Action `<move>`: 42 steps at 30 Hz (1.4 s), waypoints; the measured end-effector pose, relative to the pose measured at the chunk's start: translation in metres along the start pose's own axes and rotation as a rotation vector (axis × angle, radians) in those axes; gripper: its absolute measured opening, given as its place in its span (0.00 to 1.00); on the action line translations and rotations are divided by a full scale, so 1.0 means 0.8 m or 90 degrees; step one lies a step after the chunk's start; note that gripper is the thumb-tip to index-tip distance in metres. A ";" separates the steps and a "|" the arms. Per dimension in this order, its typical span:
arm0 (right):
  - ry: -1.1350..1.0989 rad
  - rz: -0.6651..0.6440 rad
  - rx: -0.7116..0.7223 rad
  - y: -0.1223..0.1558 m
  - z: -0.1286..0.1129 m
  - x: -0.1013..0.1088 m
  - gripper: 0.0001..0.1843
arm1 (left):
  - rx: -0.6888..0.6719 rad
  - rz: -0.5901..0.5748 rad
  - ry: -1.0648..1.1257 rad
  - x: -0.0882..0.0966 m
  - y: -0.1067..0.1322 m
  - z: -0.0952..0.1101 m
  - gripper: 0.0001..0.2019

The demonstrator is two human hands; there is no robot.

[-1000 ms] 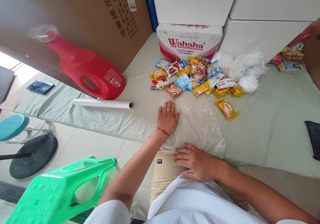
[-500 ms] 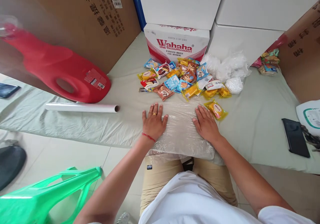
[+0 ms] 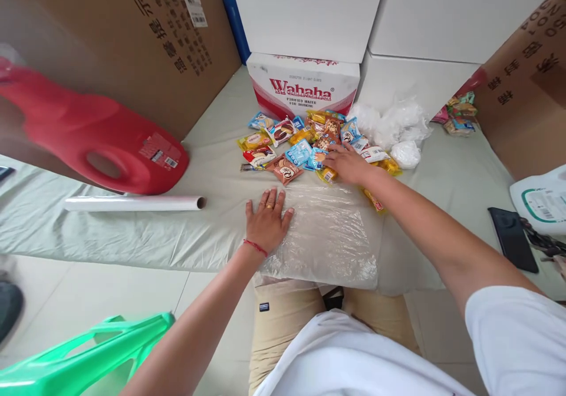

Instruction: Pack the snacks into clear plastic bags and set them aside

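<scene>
A clear sheet of plastic wrap [image 3: 327,237] lies spread at the front edge of the cloth-covered surface. My left hand [image 3: 267,222] rests flat on its left side, fingers stretched out. Beyond the sheet is a pile of wrapped snacks, among them a blue snack packet [image 3: 299,152], a brown snack packet [image 3: 284,170] and a yellow snack packet [image 3: 328,175]. My right hand [image 3: 347,163] reaches over the pile, its fingers on the packets near the middle. Whether they grip one I cannot make out.
A white cardboard tube [image 3: 135,203] and a red jug [image 3: 97,131] lie to the left. Behind the snacks stands a Wahaha water carton [image 3: 305,86], with crumpled clear plastic [image 3: 393,125] beside it. A phone [image 3: 513,240] lies right; a green stool [image 3: 88,355] stands below left.
My right hand has lifted off the plastic wrap and moved forward and left onto the snack pile. My left hand stays flat on the sheet. The camera view has shifted slightly.
</scene>
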State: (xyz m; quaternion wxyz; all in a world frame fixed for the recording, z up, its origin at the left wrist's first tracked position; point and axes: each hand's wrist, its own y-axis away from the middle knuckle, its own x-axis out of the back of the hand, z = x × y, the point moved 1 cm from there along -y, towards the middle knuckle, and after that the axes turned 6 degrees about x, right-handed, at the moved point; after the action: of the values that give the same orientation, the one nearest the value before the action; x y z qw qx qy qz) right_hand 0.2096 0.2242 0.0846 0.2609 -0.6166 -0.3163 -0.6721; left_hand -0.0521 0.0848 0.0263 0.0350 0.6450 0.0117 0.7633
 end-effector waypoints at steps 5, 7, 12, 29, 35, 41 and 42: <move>-0.012 0.081 -0.041 0.013 0.032 0.022 0.26 | -0.065 0.005 0.007 0.003 -0.006 -0.022 0.29; -0.022 0.114 -0.119 0.024 0.055 0.034 0.27 | -0.088 0.018 -0.001 -0.001 -0.006 -0.028 0.29; 0.014 0.121 -0.360 0.028 0.099 0.049 0.31 | -0.084 0.025 0.007 -0.006 -0.005 -0.029 0.29; -0.046 0.001 -0.232 -0.040 0.001 -0.015 0.40 | -0.073 0.029 0.015 -0.007 -0.005 -0.026 0.30; -0.014 -0.034 -0.212 -0.028 0.003 -0.012 0.28 | -0.071 0.030 0.016 -0.004 -0.003 -0.025 0.29; 0.000 0.016 -0.231 -0.037 0.026 -0.001 0.21 | -0.066 0.028 0.012 -0.004 -0.003 -0.024 0.30; 0.014 0.058 -0.212 -0.042 0.030 0.000 0.23 | -0.067 0.027 0.007 -0.004 -0.003 -0.024 0.30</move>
State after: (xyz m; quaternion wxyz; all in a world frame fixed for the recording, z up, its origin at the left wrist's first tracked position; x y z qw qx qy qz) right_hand 0.2009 0.2647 0.0819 0.1887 -0.6575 -0.1698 -0.7094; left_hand -0.0707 0.0875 0.0199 0.0527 0.6383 -0.0415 0.7669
